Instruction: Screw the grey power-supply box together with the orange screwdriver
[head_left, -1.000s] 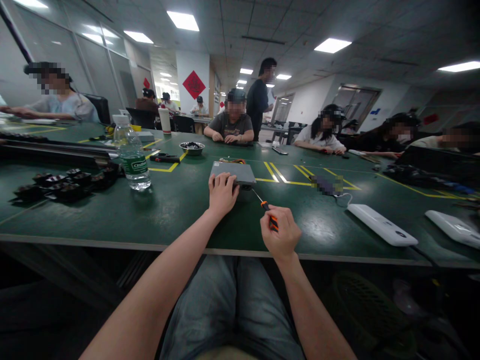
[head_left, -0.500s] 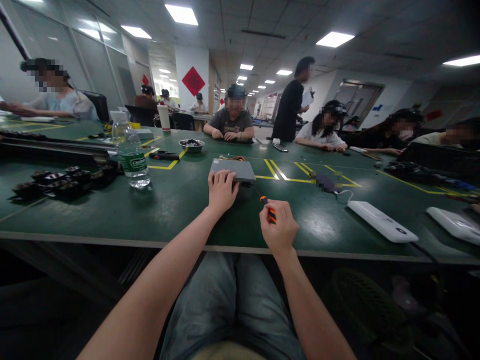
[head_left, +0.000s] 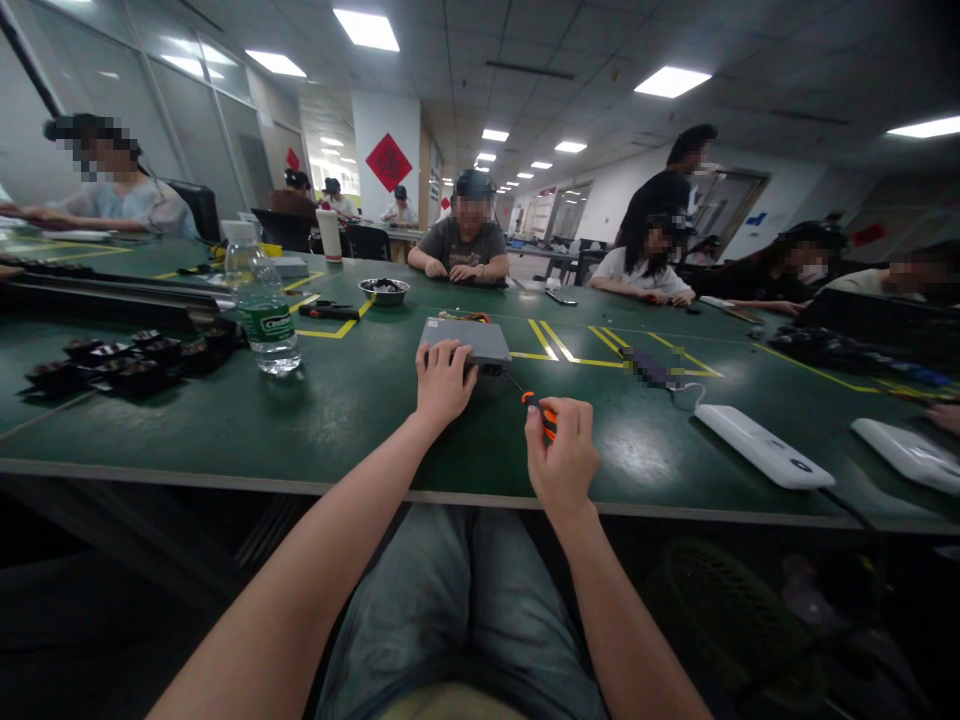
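A flat grey metal box [head_left: 480,338] lies on the green table, with coloured wires along its far edge. My left hand [head_left: 444,382] rests on the box's near left part, fingers over its top and the thumb at the near edge. To the right, my right hand [head_left: 562,450] is closed around the orange and black handle of a screwdriver [head_left: 530,399]. The screwdriver's thin shaft points up and left at the near right corner of the box. Whether its tip touches the box is too small to tell.
On the left stand a water bottle [head_left: 262,310] and black parts [head_left: 127,365]. Beyond lie a metal bowl [head_left: 384,291] and a black and red tool [head_left: 330,311]. A white device [head_left: 761,445] with a cable is at the right. Several people sit around.
The fingers of my right hand have shifted on the screwdriver handle. My left hand and the box stay in place. A standing person in black in the background has moved right.
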